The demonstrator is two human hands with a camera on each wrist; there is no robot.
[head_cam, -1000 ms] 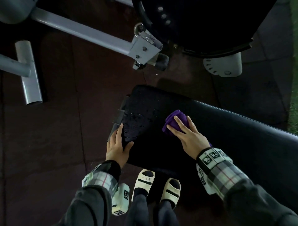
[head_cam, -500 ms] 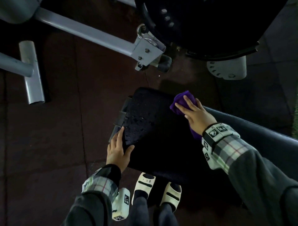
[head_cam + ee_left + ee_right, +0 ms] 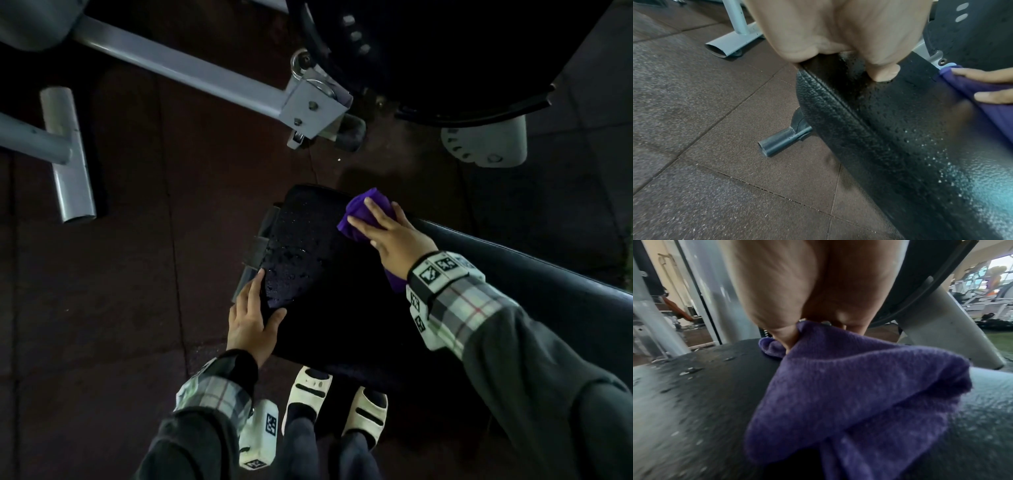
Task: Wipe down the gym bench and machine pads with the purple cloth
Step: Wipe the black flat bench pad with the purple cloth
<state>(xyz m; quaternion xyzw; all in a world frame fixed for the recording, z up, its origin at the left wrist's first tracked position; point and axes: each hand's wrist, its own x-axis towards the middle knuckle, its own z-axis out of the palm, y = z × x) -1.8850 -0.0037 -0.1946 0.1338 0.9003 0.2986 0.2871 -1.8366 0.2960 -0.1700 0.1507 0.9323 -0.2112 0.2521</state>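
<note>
The black bench pad (image 3: 325,308) runs from centre to the right edge, with water droplets on its left end. My right hand (image 3: 387,233) presses the bunched purple cloth (image 3: 363,212) onto the pad's far edge, fingers spread straight on top. The right wrist view shows the cloth (image 3: 859,386) crumpled under my palm on the wet pad (image 3: 694,394). My left hand (image 3: 255,315) grips the pad's near left corner. Its thumb (image 3: 884,73) lies on top and its fingers go over the side. The cloth (image 3: 972,91) shows at the right of the left wrist view.
A grey steel machine frame (image 3: 191,78) and a tube foot (image 3: 68,154) cross the rubber-tile floor at left. A large black machine pad (image 3: 445,51) and a white plastic cover (image 3: 486,144) stand beyond the bench. My sandalled feet (image 3: 308,394) are under its near edge. A bench foot tube (image 3: 781,142) sticks out.
My right hand has slid the cloth from the middle of the pad to its far edge. The left hand has kept its hold on the corner.
</note>
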